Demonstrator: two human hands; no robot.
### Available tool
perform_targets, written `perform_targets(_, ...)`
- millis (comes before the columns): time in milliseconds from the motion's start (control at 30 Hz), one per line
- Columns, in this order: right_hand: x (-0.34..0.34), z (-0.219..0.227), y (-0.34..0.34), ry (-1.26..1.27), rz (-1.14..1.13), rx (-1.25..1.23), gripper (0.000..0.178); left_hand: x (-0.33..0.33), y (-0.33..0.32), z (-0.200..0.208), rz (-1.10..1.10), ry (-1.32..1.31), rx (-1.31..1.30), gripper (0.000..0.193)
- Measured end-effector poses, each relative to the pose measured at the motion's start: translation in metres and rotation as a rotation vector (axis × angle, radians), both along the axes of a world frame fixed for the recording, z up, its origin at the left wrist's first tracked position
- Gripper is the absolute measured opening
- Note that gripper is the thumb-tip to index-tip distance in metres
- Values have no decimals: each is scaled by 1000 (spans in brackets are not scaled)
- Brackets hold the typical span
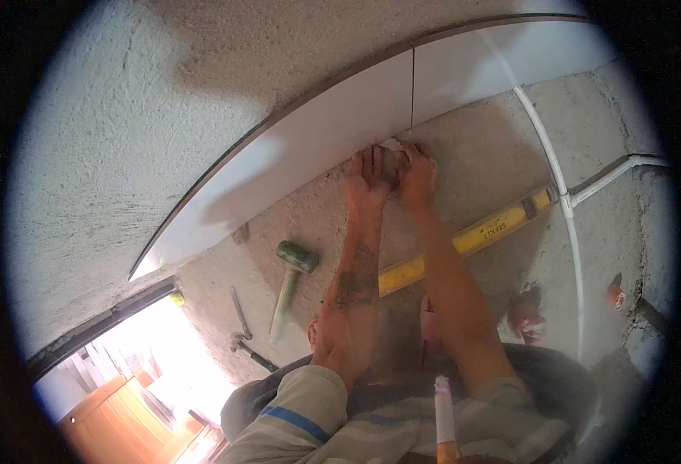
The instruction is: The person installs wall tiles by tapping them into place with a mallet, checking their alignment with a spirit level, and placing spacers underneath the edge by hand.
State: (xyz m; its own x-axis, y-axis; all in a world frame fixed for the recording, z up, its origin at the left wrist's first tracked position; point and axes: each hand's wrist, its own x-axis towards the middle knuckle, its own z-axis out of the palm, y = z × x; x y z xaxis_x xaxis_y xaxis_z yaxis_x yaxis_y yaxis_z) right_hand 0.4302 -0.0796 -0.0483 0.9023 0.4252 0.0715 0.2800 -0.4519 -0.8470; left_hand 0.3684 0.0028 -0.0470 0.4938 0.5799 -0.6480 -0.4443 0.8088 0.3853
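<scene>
Both hands meet on the concrete floor (pixel 472 143) at the foot of a row of pale wall tiles (pixel 332 116). My left hand (pixel 366 184) has its fingers curled toward the bottom edge of the tile, and what they hold, if anything, is hidden. Beside it, my right hand (pixel 418 179) is closed around a small whitish piece (pixel 391 145) that shows at its fingertips, close to the tile's lower edge. A yellow spirit level (pixel 495 230) lies on the floor, passing behind my forearms. Left of my left arm rests a mallet (pixel 295 257) with a dark green head and pale handle.
A hammer (pixel 254 354) lies near the mallet. White conduit pipes (pixel 547 147) run along the floor at right, and broken holes (pixel 526 317) show reddish edges. At lower left is a bright doorway with an orange-brown wooden piece (pixel 120 421). A cigarette (pixel 444 414) appears close to the camera.
</scene>
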Motion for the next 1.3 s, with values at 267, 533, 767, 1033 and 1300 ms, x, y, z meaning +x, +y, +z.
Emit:
perform_targets(267, -1, 3, 2, -102, -12, -41, 36, -2, 1, 0, -5, -77, 56, 29)
perform_targets(533, 4, 2, -3, -105, -18, -92, 27, 2, -5, 12, 6, -9, -3, 37)
perform_targets(767, 1, 8, -2, 35, -61, 60, 24, -15, -5, 18, -147, -15, 78, 52)
perform_targets(1033, -5, -5, -1, -69, -112, -75, 39, -50, 5, 6, -301, 126, 135, 51)
perform_targets(1300, 18, 133, 20, 19, -367, 458, 47, -44, 11, 0, -413, 184, 510, 45)
